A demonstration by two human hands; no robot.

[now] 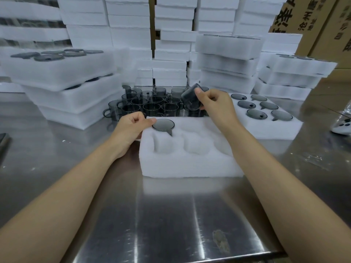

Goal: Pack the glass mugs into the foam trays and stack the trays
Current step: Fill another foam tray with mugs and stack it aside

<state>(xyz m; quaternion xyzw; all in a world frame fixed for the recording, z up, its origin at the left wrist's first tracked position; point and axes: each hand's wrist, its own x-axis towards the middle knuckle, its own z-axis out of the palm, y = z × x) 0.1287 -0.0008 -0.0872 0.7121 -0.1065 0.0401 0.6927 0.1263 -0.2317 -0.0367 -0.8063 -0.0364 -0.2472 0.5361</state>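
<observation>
Tray (pixel 190 166): near centre of the steel table (pixel 171 215). One pocket is filled and the visible rest are empty. The right pockets are hidden under the right forearm.
Left hand (pixel 131 128): at the tray's far-left corner, fingers curled, thumb tip touching the seated mug (pixel 163 124). Whether it grips the foam cannot be told.
Seated mug: base up in the far-left pocket, handle in its slot.
Right hand (pixel 214 105): pinches the held mug (pixel 190 99) between thumb and curled fingers, tilted, above the tray's far edge.
Risk, drop: the tilted glass hangs over the loose mugs (pixel 148 104). A slip there would likely chip or break several.
Risk, misfit: a handle out of line with its slot would likely leave the mug proud, so the next tray would rock.
Risk, shift: the foam looks light. A push into a pocket could slide the tray if the left hand lets go.
Obstruction: the right forearm lies across the tray's right pockets.
Full tray (pixel 266 130): right of the tray, six mugs base up.
White device (pixel 341 128): at the right edge, kind unclear.
Left stack (pixel 72 95): filled trays just left of the loose mugs, sitting askew. A knock could topple it.
Right stacks (pixel 288 80): far right, layers also offset.
Foam wall (pixel 129 25): far, piled high.
Cartons (pixel 313 25): far right.
</observation>
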